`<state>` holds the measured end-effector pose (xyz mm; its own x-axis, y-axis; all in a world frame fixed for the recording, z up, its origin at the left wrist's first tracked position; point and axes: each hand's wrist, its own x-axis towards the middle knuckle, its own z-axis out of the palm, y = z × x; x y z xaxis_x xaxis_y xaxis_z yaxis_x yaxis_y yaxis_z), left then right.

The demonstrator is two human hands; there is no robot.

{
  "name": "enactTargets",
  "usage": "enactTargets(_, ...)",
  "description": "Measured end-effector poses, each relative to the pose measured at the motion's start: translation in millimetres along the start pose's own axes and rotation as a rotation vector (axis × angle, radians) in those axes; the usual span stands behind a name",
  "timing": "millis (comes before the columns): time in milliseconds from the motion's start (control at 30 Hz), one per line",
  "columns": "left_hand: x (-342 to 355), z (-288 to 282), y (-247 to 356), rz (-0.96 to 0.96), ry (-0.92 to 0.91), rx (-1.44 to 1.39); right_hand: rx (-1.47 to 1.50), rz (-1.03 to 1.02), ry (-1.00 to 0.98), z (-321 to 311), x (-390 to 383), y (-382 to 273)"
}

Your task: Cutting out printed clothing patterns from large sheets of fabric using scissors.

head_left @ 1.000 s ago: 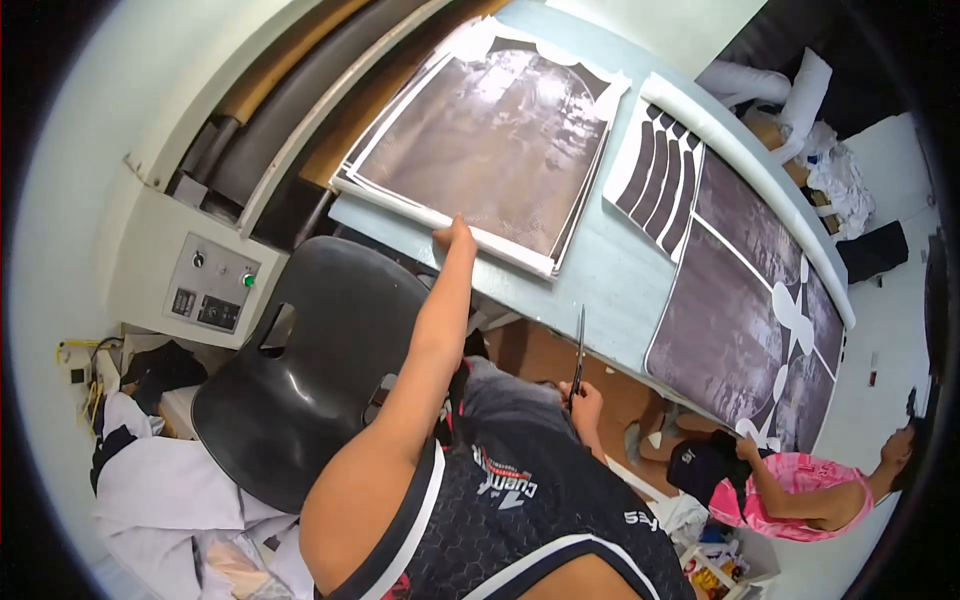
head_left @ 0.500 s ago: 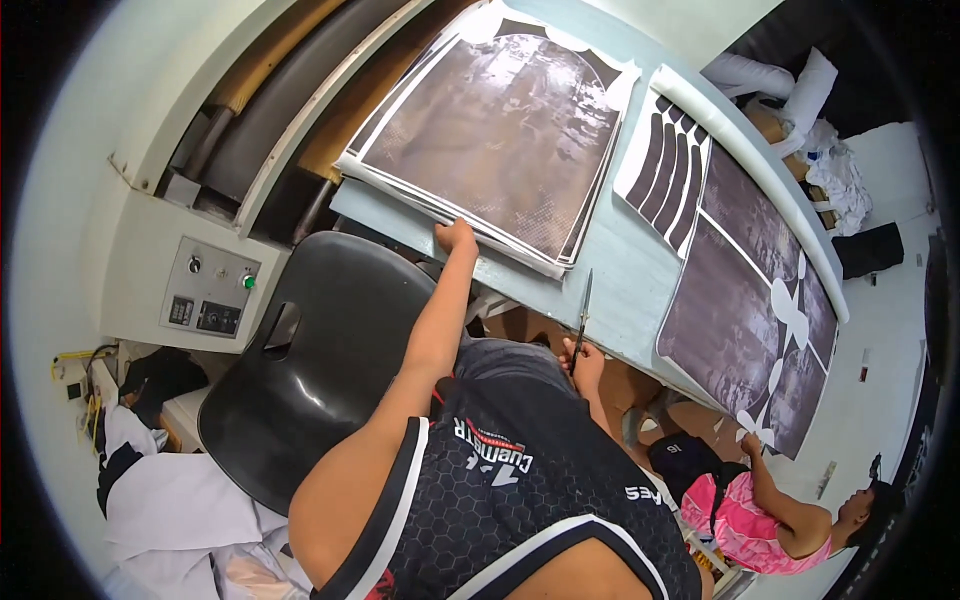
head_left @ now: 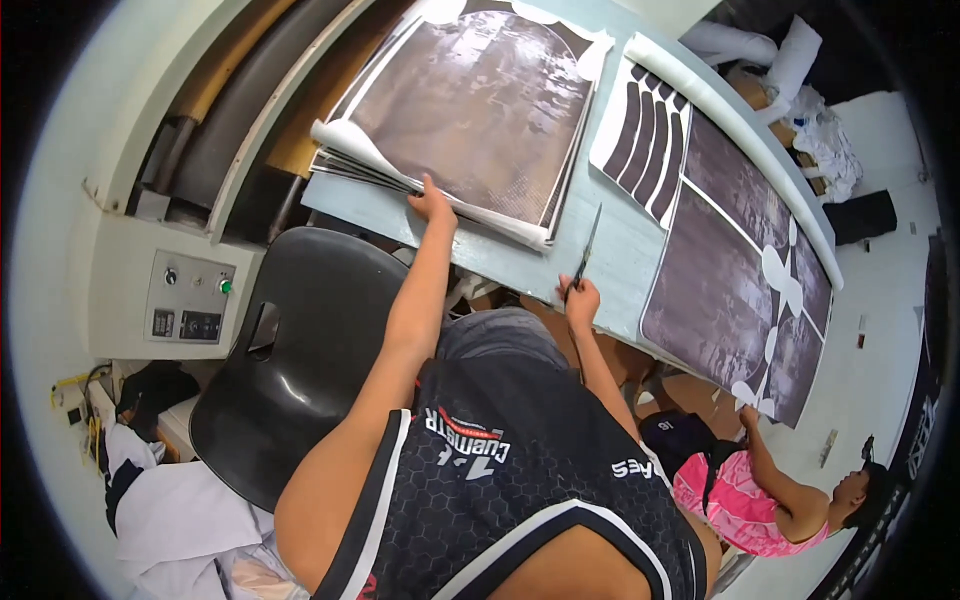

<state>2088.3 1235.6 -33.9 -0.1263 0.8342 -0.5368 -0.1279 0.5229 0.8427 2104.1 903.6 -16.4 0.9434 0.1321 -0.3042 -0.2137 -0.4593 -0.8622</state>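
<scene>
A pale blue table point(head_left: 620, 255) carries the stack of printed sheets point(head_left: 470, 110), and I take my bearings from that stack: a black chair point(head_left: 300, 370) stands nearer me and to its left, a large printed sheet point(head_left: 725, 260) lies to its right.

My left hand point(head_left: 433, 205) pinches the stack's near edge; how many layers I have, I can't tell. Left of my fingers the top sheet's corner point(head_left: 350, 143) curls up, so a tug there could crease it or drag the lower layers askew. My right hand point(head_left: 580, 303) is wrapped round the scissors point(head_left: 585, 255), just right of the stack's near corner; a careless swing leftward could nick the paper.

My left arm reaches out nearly straight; my right is stretched forward too, blades pointing away from me.
</scene>
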Motion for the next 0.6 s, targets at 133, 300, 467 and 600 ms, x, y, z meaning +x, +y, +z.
enactTargets(133,-0.7,10.6,-3.2,-0.227,-0.243,-0.397,-0.061,-0.147,0.115,14.9,63.6,-16.9)
enactTargets(300,4.6,-9.4,-22.4,-0.479,-0.391,-0.659,-0.154,-0.070,0.170,27.6,95.2,-58.6)
enactTargets(467,5.7,3.4,-16.3,-0.452,-0.520,-0.617,-0.181,-0.066,0.204,52.2,99.3,-78.9)
enactTargets(600,-15.1,9.8,-10.2,-0.605,-0.522,-0.596,-0.292,0.000,0.214,48.5,105.0,-71.3)
